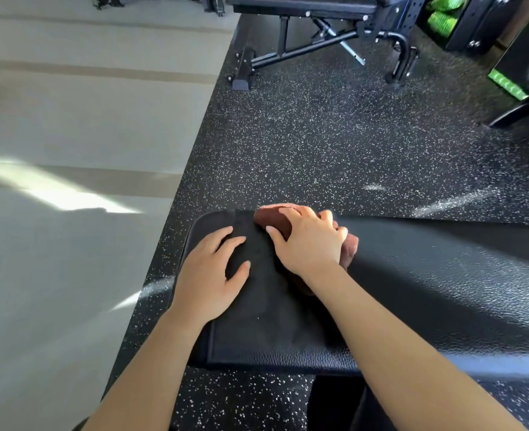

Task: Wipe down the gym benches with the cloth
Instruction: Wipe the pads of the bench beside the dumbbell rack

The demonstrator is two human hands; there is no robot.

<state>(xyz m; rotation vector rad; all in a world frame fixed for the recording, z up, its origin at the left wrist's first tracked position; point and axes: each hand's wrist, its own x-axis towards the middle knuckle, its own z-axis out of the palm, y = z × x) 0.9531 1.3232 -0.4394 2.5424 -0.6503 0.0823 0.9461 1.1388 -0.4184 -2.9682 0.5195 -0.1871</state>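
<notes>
A black padded gym bench (428, 290) runs across the lower part of the head view, its rounded end at the left. A reddish-brown cloth (272, 217) lies bunched on the pad near its far edge. My right hand (309, 241) presses down on the cloth, fingers curled over it, so most of the cloth is hidden. My left hand (213, 272) rests flat on the pad's left end, fingers spread, holding nothing.
A second black bench (313, 35) on a metal frame stands farther back on the speckled rubber floor (319, 135). Black and green equipment (524, 70) sits at the far right. Smooth grey flooring (70, 119) lies to the left.
</notes>
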